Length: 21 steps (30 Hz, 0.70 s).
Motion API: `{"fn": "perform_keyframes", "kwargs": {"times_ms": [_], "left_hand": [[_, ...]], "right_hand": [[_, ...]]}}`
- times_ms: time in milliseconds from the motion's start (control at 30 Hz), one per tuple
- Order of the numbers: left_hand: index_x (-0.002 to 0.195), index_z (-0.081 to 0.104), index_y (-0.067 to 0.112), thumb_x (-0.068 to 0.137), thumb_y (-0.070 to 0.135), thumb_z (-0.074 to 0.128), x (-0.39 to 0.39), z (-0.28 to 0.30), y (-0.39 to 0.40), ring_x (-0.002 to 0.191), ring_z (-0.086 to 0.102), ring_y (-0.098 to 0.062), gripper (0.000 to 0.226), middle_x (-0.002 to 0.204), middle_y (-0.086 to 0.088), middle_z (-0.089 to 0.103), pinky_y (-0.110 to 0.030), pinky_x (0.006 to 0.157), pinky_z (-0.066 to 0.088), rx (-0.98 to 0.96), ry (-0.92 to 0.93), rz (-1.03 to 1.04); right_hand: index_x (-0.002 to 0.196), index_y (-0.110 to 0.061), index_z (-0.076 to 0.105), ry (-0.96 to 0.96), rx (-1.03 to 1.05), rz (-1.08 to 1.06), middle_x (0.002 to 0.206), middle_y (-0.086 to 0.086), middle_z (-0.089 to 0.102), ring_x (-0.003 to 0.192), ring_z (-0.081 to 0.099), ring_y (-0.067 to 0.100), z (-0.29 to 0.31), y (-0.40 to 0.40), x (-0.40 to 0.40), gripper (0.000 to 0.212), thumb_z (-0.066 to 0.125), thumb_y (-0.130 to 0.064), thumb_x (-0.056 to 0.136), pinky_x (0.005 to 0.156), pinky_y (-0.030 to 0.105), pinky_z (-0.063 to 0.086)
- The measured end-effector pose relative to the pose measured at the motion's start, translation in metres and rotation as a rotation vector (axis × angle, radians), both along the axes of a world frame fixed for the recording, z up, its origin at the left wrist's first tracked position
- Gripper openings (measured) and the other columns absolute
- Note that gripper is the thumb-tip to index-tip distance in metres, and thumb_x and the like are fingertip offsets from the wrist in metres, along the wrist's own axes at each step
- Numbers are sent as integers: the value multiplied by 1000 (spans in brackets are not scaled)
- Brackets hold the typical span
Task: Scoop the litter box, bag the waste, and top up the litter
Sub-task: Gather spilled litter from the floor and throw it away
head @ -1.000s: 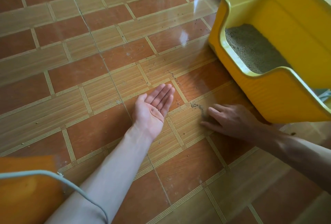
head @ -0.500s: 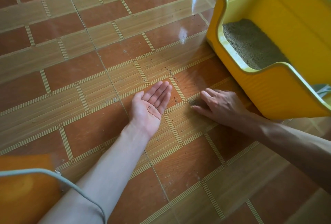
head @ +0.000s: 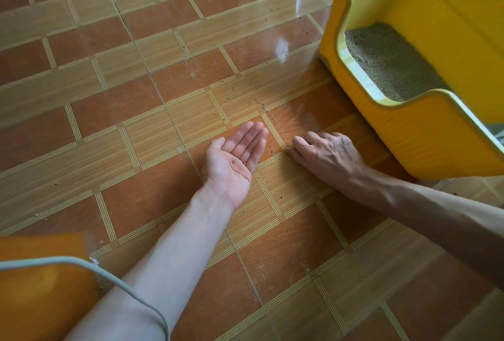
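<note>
A yellow litter box point(head: 425, 136) stands on the tiled floor at the right, holding grey-brown litter point(head: 387, 62). My left hand point(head: 237, 155) lies palm up on the floor with straight fingers and a few litter grains in the palm. Just to its right, my right hand point(head: 324, 152) is palm down, its fingers slightly bent with the tips on the floor. Spilled litter grains point(head: 268, 117) are scattered on the tiles just beyond both hands.
A grey cable point(head: 114, 275) curves across the lower left over my orange-clad knee point(head: 41, 286). More stray grains point(head: 261, 272) lie on the floor near my left forearm. The shiny tiled floor point(head: 136, 54) stretches away to the left and back.
My right hand has swept leftward across the floor toward my left palm, and the small heap of grains it was pushing no longer shows. The camera has tilted a little.
</note>
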<state>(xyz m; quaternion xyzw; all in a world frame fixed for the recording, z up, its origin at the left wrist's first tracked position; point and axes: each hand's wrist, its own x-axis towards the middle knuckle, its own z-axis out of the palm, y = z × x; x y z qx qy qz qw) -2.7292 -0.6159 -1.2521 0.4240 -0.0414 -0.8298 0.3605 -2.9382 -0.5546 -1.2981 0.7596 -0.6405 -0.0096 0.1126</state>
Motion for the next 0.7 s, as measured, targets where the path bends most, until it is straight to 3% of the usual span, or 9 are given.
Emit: {"fn": "perform_keyframes", "kwargs": {"times_ms": [200,333,400,533,700], "left_hand": [[125,66,-4,113,30,16,-1,0,1,113,74,-31,62,121,-20,75,-36,99,58,-6,-22,-12],[125,67,-4,113,30,17,2,-1,1,112,74,-31,62,120,-20,75,-36,97,60,0,-23,-8],[124,67,-4,113,31,16,4,-2,1,112,74,-31,62,120,-20,75,-36,97,59,4,-25,-2],[125,67,-4,113,32,16,6,-4,2,112,74,-31,63,120,-19,75,-36,97,60,-4,-25,-1],[127,66,-4,113,33,16,6,-9,2,110,75,-30,63,119,-20,75,-35,93,62,-11,-18,12]], "right_hand": [[91,-11,56,105,193,-60,60,1,50,47,53,22,9,-4,7,13,65,-18,97,52,31,41],[85,-10,38,126,331,-71,58,0,30,47,32,16,22,-8,19,17,39,-2,100,62,34,40],[80,-12,29,55,368,-142,60,2,33,50,36,18,24,-8,23,23,33,0,100,62,35,38],[72,-16,26,-133,381,-266,60,3,41,51,42,21,27,-6,24,31,39,-1,96,50,34,39],[69,-17,33,-493,136,-260,54,-7,34,46,33,24,46,-4,57,38,42,-27,105,52,33,33]]}}
